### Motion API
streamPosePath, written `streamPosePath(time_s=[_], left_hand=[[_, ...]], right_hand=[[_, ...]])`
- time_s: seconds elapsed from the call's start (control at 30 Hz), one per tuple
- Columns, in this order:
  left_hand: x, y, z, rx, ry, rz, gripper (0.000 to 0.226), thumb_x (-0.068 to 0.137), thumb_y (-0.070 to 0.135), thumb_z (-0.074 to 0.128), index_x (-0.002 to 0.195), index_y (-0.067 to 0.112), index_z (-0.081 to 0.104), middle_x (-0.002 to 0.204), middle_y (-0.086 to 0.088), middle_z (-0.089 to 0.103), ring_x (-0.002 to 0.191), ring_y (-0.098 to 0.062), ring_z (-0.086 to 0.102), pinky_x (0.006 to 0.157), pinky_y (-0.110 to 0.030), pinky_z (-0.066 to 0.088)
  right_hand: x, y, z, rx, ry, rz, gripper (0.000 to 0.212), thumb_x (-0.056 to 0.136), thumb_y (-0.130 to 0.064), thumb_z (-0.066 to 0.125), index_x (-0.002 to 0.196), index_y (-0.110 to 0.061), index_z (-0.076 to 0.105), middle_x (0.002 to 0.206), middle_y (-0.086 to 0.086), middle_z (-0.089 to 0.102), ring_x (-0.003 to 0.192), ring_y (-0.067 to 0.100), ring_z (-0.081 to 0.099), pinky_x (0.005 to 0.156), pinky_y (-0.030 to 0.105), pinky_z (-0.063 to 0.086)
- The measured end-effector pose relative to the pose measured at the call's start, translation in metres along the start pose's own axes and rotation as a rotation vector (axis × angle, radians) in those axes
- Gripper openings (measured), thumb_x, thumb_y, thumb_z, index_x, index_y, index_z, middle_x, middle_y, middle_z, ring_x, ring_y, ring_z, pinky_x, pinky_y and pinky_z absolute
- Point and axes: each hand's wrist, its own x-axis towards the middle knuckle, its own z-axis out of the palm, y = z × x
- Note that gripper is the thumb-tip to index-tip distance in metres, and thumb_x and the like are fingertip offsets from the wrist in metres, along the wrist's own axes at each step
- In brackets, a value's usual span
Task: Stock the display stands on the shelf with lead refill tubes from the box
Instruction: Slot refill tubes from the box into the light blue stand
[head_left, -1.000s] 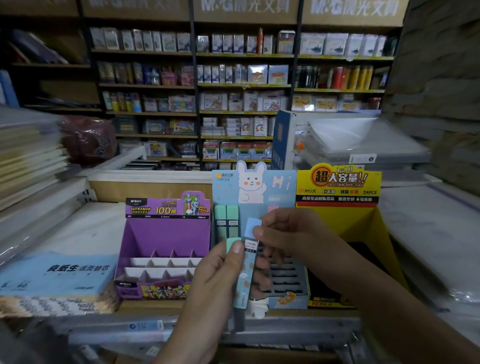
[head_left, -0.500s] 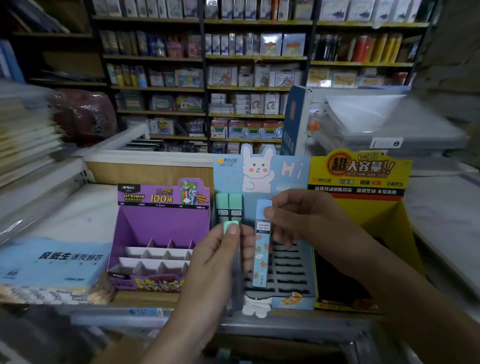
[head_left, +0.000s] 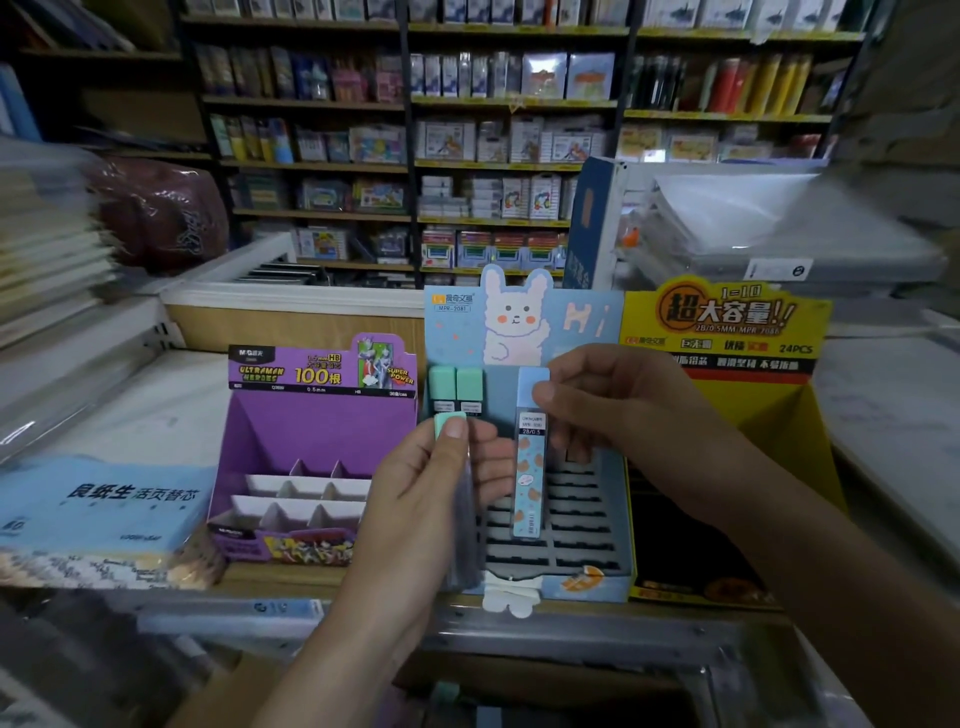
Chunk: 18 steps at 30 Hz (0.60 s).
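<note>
My right hand (head_left: 618, 405) pinches the top of a light-blue lead refill tube (head_left: 531, 467) and holds it upright over the slotted tray of the blue bunny display stand (head_left: 582, 530). Two green-capped tubes (head_left: 456, 387) stand in the stand's back left slots. My left hand (head_left: 415, 509) grips a green-capped tube (head_left: 448, 422) just left of the blue one; its lower part is blurred and mostly hidden by my fingers.
A purple display stand (head_left: 311, 447) with white dividers sits to the left, a yellow stand (head_left: 737, 364) to the right. A blue paper pack (head_left: 98, 504) lies at far left. Stacked plastic folders (head_left: 769, 223) sit behind, and stocked shelves (head_left: 509, 166) fill the background.
My right hand has separated the light-blue tube from the left hand and turned it upright over the blue stand's slots. The camera has moved closer and dipped.
</note>
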Motion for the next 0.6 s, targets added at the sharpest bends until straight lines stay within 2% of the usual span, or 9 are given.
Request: streamPosePath(time_s=[0.1,0.2,0.3,0.37,0.43,0.5,0.6], left_hand=[[-0.001,0.004,-0.001,-0.046,0.008,0.004,0.034,0.100,0.031,0.052,0.096,0.007,0.074,0.095,-0.017,0.078,0.092,-0.028,0.077,0.075,-0.024,0.060],[-0.002,0.007,-0.005,-0.049,0.014,0.035,0.035,0.097,0.035,0.053,0.089,0.010,0.076,0.098,-0.015,0.078,0.098,-0.025,0.076,0.081,-0.023,0.059],[-0.003,0.009,-0.009,-0.027,0.012,0.076,0.034,0.100,0.034,0.051,0.090,0.015,0.077,0.101,-0.012,0.078,0.102,-0.025,0.075,0.087,-0.028,0.059],[-0.003,0.010,-0.009,-0.042,0.052,0.098,0.032,0.103,0.030,0.050,0.095,0.012,0.075,0.098,-0.013,0.078,0.095,-0.025,0.076,0.079,-0.028,0.062],[-0.004,0.014,-0.010,-0.040,0.086,0.115,0.031,0.102,0.030,0.050,0.100,0.009,0.072,0.087,-0.013,0.078,0.077,-0.021,0.075,0.063,-0.023,0.059],[-0.005,0.018,-0.011,-0.014,0.089,0.129,0.031,0.101,0.033,0.050,0.102,0.009,0.071,0.077,-0.010,0.072,0.061,-0.017,0.063,0.052,-0.022,0.051],[-0.005,0.022,-0.014,-0.021,0.110,0.127,0.031,0.102,0.033,0.050,0.101,0.009,0.071,0.070,-0.006,0.060,0.055,-0.013,0.047,0.045,-0.021,0.039]], right_hand=[[0.002,-0.002,0.002,-0.074,0.026,-0.048,0.015,0.087,-0.014,0.075,0.097,-0.005,0.068,0.071,0.022,0.069,0.055,0.023,0.064,0.051,0.034,0.052],[0.005,-0.004,0.002,-0.139,0.052,-0.107,0.013,0.089,-0.011,0.074,0.100,-0.007,0.068,0.068,0.022,0.068,0.054,0.026,0.064,0.052,0.040,0.055],[0.008,-0.005,0.004,-0.202,0.064,-0.150,0.009,0.090,-0.007,0.072,0.097,-0.007,0.067,0.068,0.019,0.069,0.056,0.026,0.067,0.054,0.036,0.057],[0.011,-0.004,0.005,-0.248,0.083,-0.171,0.008,0.090,-0.006,0.072,0.094,-0.009,0.066,0.069,0.016,0.069,0.057,0.024,0.069,0.055,0.031,0.057],[0.014,-0.003,0.006,-0.307,0.120,-0.188,0.009,0.090,-0.006,0.072,0.092,-0.013,0.067,0.070,0.013,0.070,0.058,0.021,0.071,0.056,0.028,0.057],[0.017,-0.001,0.006,-0.365,0.150,-0.200,0.009,0.089,-0.007,0.073,0.091,-0.015,0.068,0.069,0.009,0.072,0.060,0.019,0.072,0.059,0.028,0.059],[0.021,0.002,0.007,-0.426,0.161,-0.217,0.006,0.090,-0.009,0.072,0.093,-0.013,0.069,0.069,0.006,0.072,0.060,0.015,0.073,0.061,0.029,0.061]])
